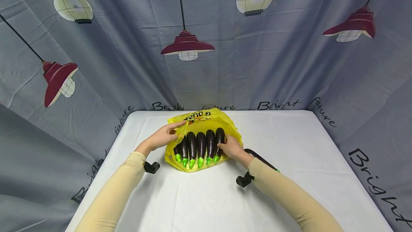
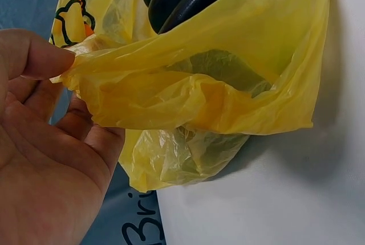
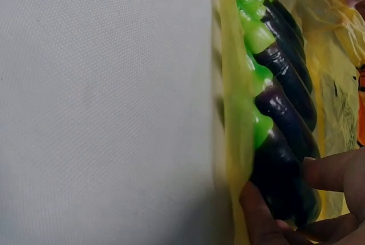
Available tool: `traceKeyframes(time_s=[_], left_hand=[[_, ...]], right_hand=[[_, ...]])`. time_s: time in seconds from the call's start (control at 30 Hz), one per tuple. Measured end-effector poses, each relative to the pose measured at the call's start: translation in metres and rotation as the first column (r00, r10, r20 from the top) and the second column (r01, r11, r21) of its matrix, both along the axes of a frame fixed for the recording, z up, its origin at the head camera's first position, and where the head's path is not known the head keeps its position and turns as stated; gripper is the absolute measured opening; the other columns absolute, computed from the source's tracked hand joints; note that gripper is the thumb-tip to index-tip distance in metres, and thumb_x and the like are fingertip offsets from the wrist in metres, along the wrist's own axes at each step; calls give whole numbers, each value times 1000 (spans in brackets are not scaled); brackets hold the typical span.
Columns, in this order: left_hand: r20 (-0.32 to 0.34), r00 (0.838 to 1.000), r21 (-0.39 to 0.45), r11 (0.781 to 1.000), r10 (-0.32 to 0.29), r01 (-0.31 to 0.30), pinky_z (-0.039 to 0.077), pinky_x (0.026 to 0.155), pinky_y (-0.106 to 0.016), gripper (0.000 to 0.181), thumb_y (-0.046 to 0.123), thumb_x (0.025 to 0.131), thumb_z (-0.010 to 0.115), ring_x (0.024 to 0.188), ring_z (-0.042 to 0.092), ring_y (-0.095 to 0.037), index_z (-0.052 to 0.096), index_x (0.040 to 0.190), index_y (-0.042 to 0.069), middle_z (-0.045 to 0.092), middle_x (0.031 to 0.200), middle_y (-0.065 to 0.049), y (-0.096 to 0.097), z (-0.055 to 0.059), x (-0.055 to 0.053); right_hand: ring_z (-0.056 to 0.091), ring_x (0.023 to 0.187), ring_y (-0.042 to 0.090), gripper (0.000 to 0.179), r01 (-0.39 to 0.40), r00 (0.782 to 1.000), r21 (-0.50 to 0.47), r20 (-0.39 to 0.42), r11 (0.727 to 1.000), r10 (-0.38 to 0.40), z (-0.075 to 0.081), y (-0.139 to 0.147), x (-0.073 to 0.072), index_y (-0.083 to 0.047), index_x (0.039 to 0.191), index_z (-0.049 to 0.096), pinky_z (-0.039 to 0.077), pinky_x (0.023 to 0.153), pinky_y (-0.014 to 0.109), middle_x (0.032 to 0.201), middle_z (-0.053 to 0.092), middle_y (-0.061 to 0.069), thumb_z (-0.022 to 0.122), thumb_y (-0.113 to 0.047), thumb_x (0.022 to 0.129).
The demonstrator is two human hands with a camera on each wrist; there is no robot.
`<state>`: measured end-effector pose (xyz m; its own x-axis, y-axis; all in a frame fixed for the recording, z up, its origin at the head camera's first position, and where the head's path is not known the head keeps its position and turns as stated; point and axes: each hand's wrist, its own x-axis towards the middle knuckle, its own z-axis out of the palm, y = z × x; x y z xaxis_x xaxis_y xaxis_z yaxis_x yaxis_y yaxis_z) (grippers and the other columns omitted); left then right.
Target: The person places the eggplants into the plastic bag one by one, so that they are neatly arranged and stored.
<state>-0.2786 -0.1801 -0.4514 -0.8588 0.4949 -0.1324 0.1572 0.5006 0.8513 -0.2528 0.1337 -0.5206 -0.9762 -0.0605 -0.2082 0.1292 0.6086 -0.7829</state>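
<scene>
A yellow plastic bag (image 1: 231, 126) lies on the table with its mouth held wide. Several dark purple eggplants (image 1: 201, 144) with bright green caps lie side by side inside it, caps toward the near side. My left hand (image 1: 162, 137) pinches the bag's left edge between thumb and fingers; the left wrist view shows the gathered plastic (image 2: 165, 99). At the right end of the row, my right hand (image 1: 233, 148) reaches into the bag and grips the rightmost eggplant (image 3: 282, 174), thumb and fingers on either side of it.
Outside the bag, one more eggplant (image 1: 260, 157) lies on the white table (image 1: 289, 131), partly hidden by the right forearm. A grey curtain (image 1: 206, 85) printed with lamps hangs behind and around the table.
</scene>
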Motion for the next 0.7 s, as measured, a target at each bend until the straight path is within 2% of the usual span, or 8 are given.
traceKeyframes(time_s=[0.1,0.17,0.27,0.33,0.4,0.53,0.6,0.7], left_hand=[[-4,1000,-4,1000,3,-3,43,85,-40,71,4,93,53,135,44,-31,41,158,29,35,163,-3,0,0,0],[-8,1000,-6,1000,6,-6,43,85,-40,71,4,93,53,134,45,-31,42,158,29,35,163,-3,-1,-1,0],[-10,1000,-10,1000,9,-9,44,85,-39,71,4,92,54,134,46,-31,42,158,29,36,163,-4,-1,-1,0],[-8,1000,-12,1000,7,-7,44,85,-39,71,4,93,54,135,45,-31,42,158,30,35,163,-4,-1,-1,0],[-9,1000,-11,1000,3,-4,43,86,-40,71,4,93,54,135,45,-31,41,158,29,35,163,-4,-1,-1,0],[-18,1000,-9,1000,-2,2,42,90,-41,71,4,93,54,133,45,-29,41,159,29,35,163,-2,-1,-2,-1],[-18,1000,-8,1000,-5,4,41,92,-42,71,4,94,54,133,44,-29,41,159,29,34,163,-2,-1,-2,-1],[-13,1000,-4,1000,-9,9,41,93,-42,71,3,94,54,134,43,-30,41,159,29,34,164,-2,-1,-2,0]], right_hand=[[63,86,24,61,-12,1000,11,1,1000,12,3,0,2,4,151,42,55,71,34,118,62,20,65,-21,100],[63,101,30,65,-31,999,28,-7,999,31,7,2,4,5,154,36,54,84,40,131,59,24,63,-21,101],[54,127,39,67,-69,997,59,-23,996,70,15,4,10,7,156,33,44,105,51,147,48,29,62,-20,101],[49,133,42,68,-90,995,59,-26,994,91,22,8,15,7,156,31,38,110,55,152,43,30,61,-19,101],[56,125,42,68,-107,993,36,-37,994,108,28,12,20,7,156,31,44,106,53,151,43,30,62,-18,100],[67,105,38,67,-125,990,-65,-68,990,121,39,22,26,7,156,32,57,86,42,149,44,31,62,-11,99],[66,109,39,66,-135,988,-100,-84,986,127,44,29,28,7,155,33,59,81,38,149,44,32,62,-9,99],[61,117,41,64,-144,986,-111,-105,983,132,52,41,30,5,156,34,59,81,37,149,44,31,61,-10,100]])
